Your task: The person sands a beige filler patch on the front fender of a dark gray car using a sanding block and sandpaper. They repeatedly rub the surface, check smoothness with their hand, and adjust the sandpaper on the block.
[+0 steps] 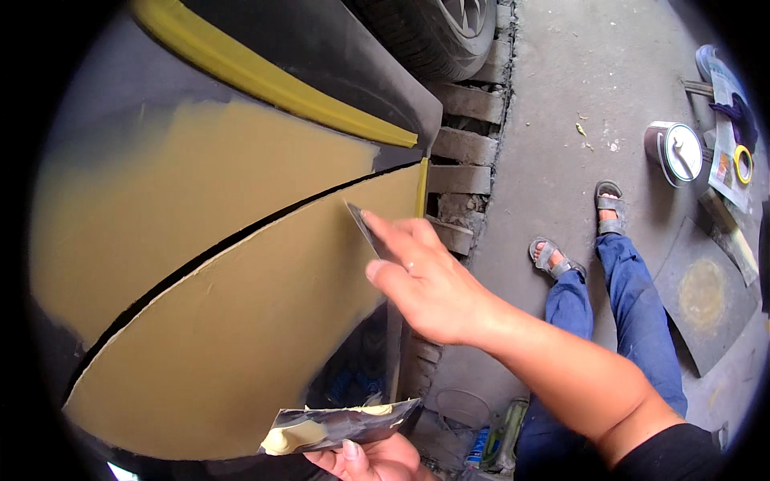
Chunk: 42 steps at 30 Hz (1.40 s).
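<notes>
Smooth tan filler already covers most of this curved dark car panel, its lower-right patch bare, as the right hand's fingers clamp a thin grey spreader over the coat, the left's gripping a paste-smeared dark flat board.

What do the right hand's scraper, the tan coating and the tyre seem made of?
Scraper: perhaps metal or stiff plastic; it looks thin, flat and grey, finish unclear. Tan coating: likely filler paste, matte, with ragged edges. Tyre: almost certainly rubber, dull black and grooved.
</notes>
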Tool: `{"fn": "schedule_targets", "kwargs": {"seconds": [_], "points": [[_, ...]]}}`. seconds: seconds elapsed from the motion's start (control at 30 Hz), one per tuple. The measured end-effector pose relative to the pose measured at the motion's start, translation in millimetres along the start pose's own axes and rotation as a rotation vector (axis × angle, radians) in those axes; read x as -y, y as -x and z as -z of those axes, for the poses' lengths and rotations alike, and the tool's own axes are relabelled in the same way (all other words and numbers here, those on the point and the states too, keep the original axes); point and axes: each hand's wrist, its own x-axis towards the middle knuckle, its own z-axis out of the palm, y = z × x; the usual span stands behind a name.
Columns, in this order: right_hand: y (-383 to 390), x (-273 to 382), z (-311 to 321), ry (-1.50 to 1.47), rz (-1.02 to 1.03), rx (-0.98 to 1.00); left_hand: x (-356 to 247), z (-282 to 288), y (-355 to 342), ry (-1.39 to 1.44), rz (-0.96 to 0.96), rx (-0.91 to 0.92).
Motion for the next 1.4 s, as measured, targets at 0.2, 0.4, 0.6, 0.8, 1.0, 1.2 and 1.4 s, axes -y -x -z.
{"fn": "schedule_targets", "kwargs": {"seconds": [0.2, 0.4, 0.6, 0.8, 1.0, 1.2, 1.4], "points": [[25, -5, -4, 0.226, 0.169, 0.018, -2, -9, -8, -0.092, -0.017, 0.029], [23, -2, -24, 0.409, 0.230, -0.095, -5, -9, -5, -0.184, -0.068, 0.027], [43, -1, -52, 0.498, 0.268, -0.046, -10, -9, -4, -0.195, -0.085, -0.021], [56, 0, -36, 0.484, 0.169, -0.014, -21, -7, -5, -0.215, -0.141, 0.006], [21, 50, -23, 0.201, 0.237, -0.099, -38, -10, -1, -0.166, -0.216, -0.025], [31, 91, -49, 0.308, 0.247, -0.089, -55, -11, 2, -0.120, -0.244, -0.064], [54, 66, -25, 0.455, 0.246, 0.112, -65, -18, -10, -0.120, -0.183, -0.031]]}}
